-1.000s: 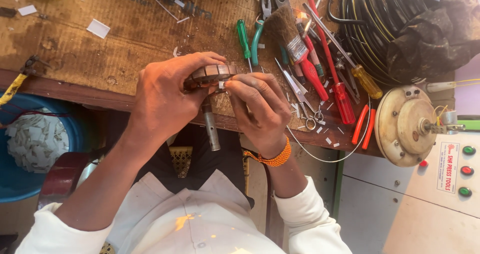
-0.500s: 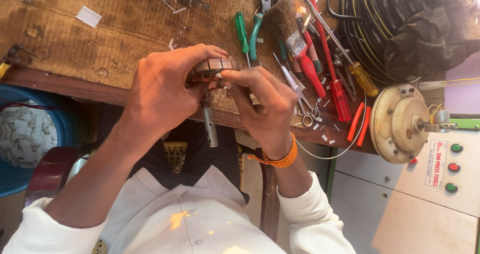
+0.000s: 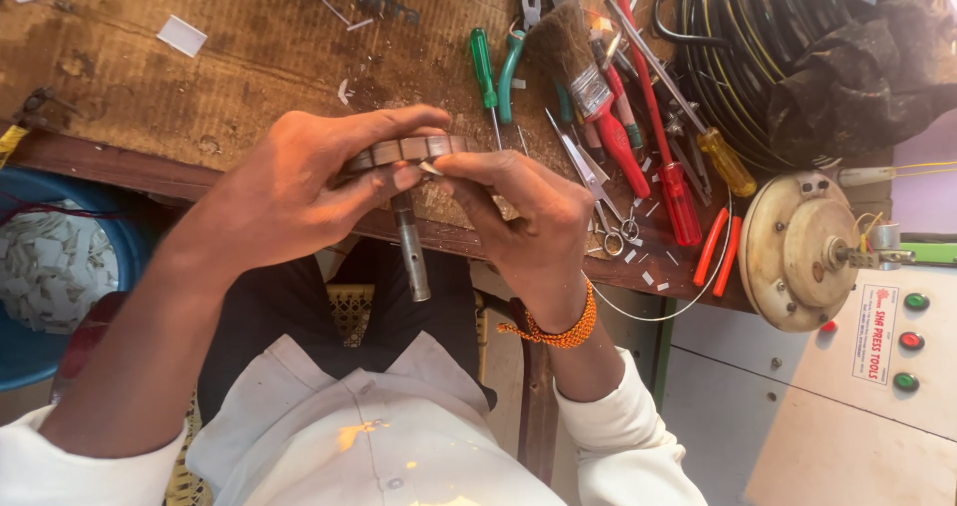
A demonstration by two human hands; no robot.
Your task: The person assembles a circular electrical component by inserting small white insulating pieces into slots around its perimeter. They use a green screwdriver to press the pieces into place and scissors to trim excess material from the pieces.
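Hiding most of the round slotted core [image 3: 409,150], both hands [image 3: 299,182] clasp it.

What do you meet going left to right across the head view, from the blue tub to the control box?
Blue tub → left hand → round slotted core → right hand → scissors → red screwdriver → round metal housing → pushbuttons.

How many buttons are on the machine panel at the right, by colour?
Green buttons: 2
Red button: 1
Total: 3
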